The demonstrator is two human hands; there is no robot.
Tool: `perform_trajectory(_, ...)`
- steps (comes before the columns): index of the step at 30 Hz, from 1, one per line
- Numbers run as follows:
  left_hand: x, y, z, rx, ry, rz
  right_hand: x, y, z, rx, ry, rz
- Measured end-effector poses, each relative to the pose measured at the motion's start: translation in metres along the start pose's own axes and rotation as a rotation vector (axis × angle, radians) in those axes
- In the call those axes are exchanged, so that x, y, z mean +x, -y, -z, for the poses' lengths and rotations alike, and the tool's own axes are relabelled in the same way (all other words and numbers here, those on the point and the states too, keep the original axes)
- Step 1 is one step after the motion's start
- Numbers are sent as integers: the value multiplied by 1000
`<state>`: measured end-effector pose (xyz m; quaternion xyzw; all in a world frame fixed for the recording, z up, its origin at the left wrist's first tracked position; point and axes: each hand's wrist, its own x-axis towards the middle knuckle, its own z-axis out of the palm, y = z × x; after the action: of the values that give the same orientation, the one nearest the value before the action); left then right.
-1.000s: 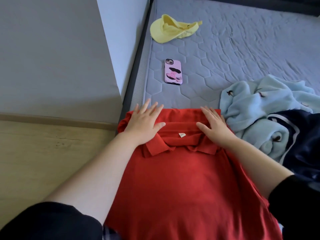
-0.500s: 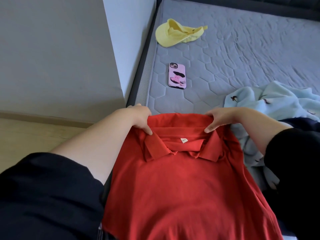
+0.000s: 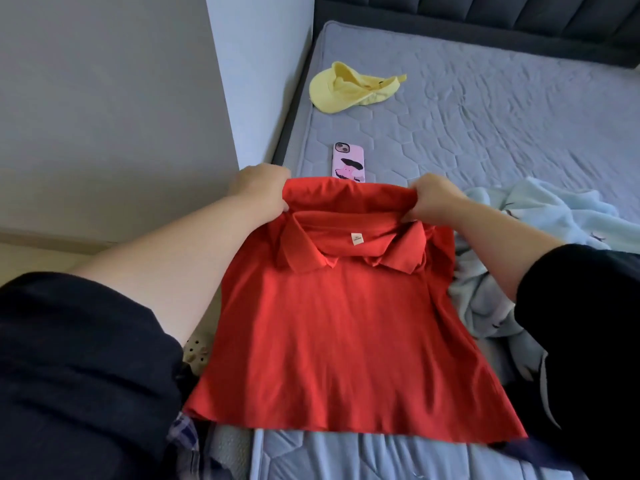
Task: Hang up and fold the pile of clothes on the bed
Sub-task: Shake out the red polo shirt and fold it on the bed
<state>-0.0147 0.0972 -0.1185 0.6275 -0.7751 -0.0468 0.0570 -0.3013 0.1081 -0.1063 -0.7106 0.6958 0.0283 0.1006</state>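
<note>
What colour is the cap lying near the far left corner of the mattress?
The cap is pale yellow, seen plainly in the head view.

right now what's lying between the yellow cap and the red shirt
A pink-cased phone lies on the mattress between the yellow cap and the red shirt, seen in the head view.

A red polo shirt (image 3: 346, 323) is held up at its shoulders, gripped by the left hand (image 3: 259, 188) and the right hand (image 3: 433, 199), collar spread open (a small white label shows inside the neck). Its hem trails over the near edge of the grey quilted mattress (image 3: 485, 133). Just beside it on the right, a pale blue garment (image 3: 540, 216) lies crumpled.
</note>
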Motion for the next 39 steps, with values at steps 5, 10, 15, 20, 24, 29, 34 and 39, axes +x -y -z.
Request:
perform_trajectory(5,-20,-2,-2,-54,-157,29,-10,8,2,-8,-142,5)
perform_trajectory(10,-90,-2,-25,-56,-311,-110,-70,2,-24,45,-327,158)
perform_trajectory(15,-154,-2,-31,-38,-284,-312,-148,3,-57,37,-504,361)
perform_trajectory(20,-197,-1,-36,141,109,-466,-218,0,-113,-89,-534,489)
perform_trajectory(24,-221,-20,-49,318,469,-463,-247,-5,-150,-186,-459,513)
perform_trajectory(29,-224,-40,-59,468,599,-403,-257,4,-160,-182,-207,335)
perform_trajectory(34,-221,-48,-70,312,354,-460,-264,-4,-152,-162,-64,356)
perform_trajectory(39,-209,-48,-71,-125,227,-132,-255,-8,-137,227,-3,260)
